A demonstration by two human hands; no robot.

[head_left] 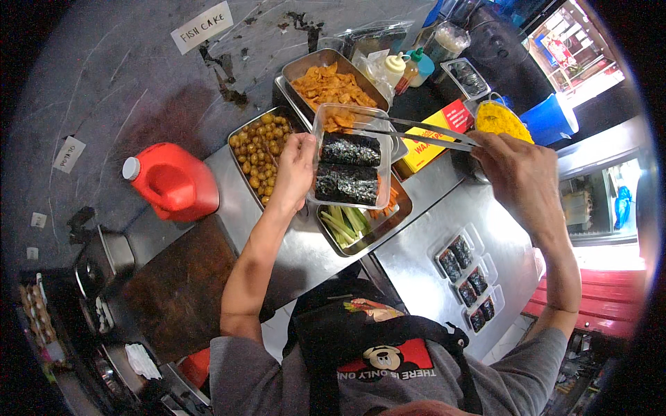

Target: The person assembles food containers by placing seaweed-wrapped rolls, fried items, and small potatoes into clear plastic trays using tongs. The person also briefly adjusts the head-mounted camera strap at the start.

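My left hand (296,173) grips a clear plastic container (386,173) by its left side, above the steel counter. Inside lie two black seaweed-wrapped rolls (350,149), with orange, sauce-coated pieces (338,120) at the far end. My right hand (520,163) is closed around the handle end of long metal tongs (433,132). The arms of the tongs stretch left across the container, and their tips are close to the orange pieces. Whether the tips pinch anything is too small to tell. Just beyond the container sits a steel tray of similar orange pieces (329,84).
Small potatoes fill a tray (261,152) at left; cucumber strips (345,225) lie nearer. A red jug (172,182) stands far left. Squeeze bottles (395,66), a yellow-red box (437,139) and a yellow-filled bowl (501,121) stand at back right. Packed roll containers (466,281) lie right.
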